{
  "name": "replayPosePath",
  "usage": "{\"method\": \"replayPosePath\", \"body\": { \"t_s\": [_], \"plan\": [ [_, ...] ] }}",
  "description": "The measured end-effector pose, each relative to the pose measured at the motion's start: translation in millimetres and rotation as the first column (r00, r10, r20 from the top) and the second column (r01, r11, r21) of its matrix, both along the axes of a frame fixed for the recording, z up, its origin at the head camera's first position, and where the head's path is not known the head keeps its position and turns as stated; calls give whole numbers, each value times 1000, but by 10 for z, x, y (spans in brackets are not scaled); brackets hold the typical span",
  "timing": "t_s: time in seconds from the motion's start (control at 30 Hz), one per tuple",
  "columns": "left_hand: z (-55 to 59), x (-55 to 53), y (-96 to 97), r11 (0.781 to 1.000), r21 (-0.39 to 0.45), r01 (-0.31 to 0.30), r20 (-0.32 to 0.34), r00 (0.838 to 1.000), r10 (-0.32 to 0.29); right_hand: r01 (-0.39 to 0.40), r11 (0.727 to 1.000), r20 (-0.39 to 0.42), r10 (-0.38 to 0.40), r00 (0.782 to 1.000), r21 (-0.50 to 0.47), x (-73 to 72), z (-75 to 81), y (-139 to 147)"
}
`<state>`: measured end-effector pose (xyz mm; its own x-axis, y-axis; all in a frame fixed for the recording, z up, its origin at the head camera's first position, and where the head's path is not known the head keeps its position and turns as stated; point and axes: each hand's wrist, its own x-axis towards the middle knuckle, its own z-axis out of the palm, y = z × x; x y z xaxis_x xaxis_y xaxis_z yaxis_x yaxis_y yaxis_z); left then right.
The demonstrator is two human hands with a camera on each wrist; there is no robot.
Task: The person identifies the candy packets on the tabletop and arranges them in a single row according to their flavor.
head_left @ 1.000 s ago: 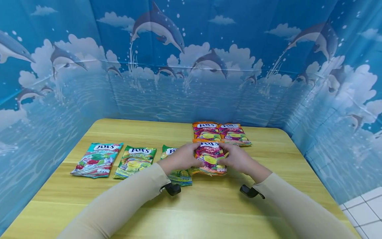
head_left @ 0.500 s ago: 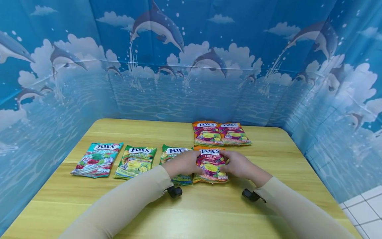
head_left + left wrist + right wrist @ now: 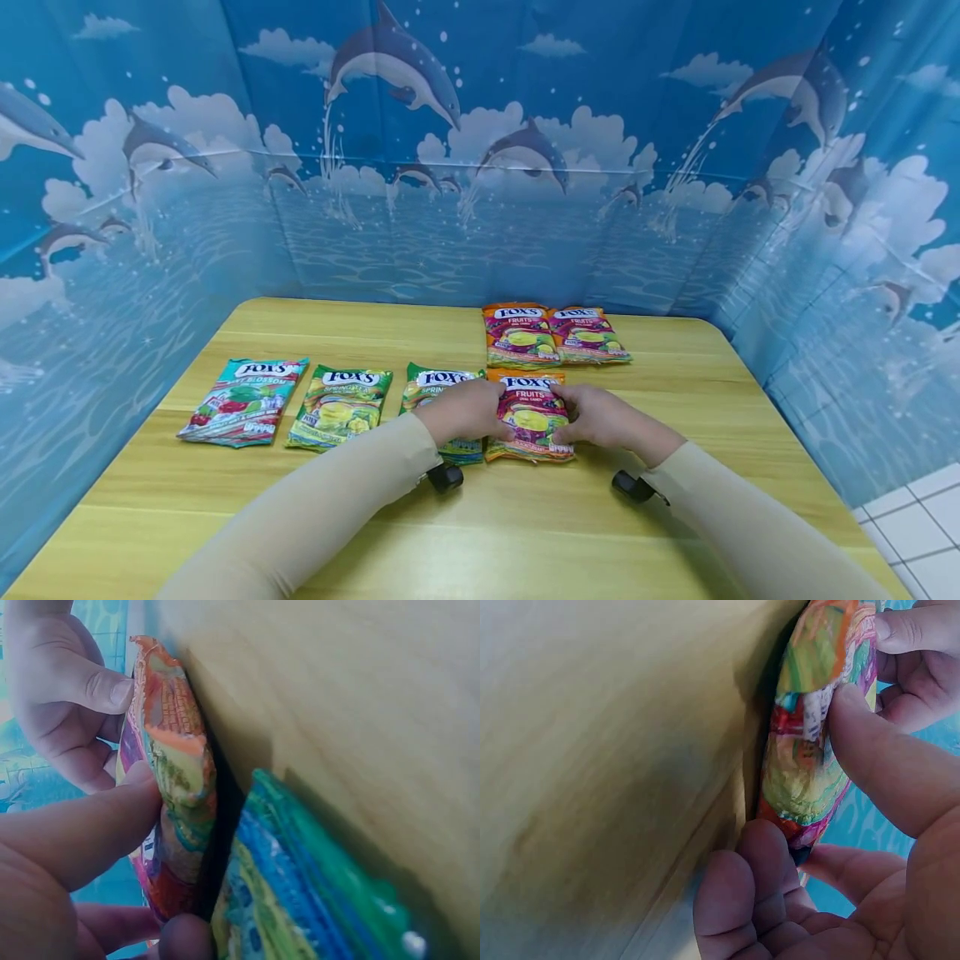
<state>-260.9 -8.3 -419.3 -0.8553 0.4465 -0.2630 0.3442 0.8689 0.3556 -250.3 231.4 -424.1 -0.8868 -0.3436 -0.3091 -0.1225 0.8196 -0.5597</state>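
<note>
A purple and orange bag of Fox's Fruits candy [image 3: 531, 417] lies flat at the table's middle, between both hands. My left hand [image 3: 467, 410] grips its left edge, thumb on the front and fingers along the side. On the opposite edge, my right hand [image 3: 603, 417] holds it the same way; the right wrist view shows that thumb [image 3: 877, 750] on the wrapper and curled fingertips low at the side. Right beside the held bag is a green Fox's Spring Tea bag [image 3: 437, 379], partly hidden under my left hand and wrist.
Two more Fox's Fruits bags, one [image 3: 520, 337] and another [image 3: 589, 337], lie side by side at the back. Toward the left are a second Spring Tea bag [image 3: 341, 408] and a teal Fox's Blossom bag [image 3: 246, 404]. A dolphin-print curtain [image 3: 420, 233] surrounds the wooden table [image 3: 525, 533].
Both hands have brought the Fruits bag down toward the table's front edge, level with the green bags. Over the last half second it has barely moved.
</note>
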Motion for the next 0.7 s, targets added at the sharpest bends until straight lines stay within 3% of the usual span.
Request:
{"method": "replayPosePath", "body": {
  "t_s": [0.7],
  "plan": [
    [11, -50, 92, 990, -115, 78, -57, 995, -85, -92, 985, 1, 93, 996, 148, -89, 18, 12]
  ]
}}
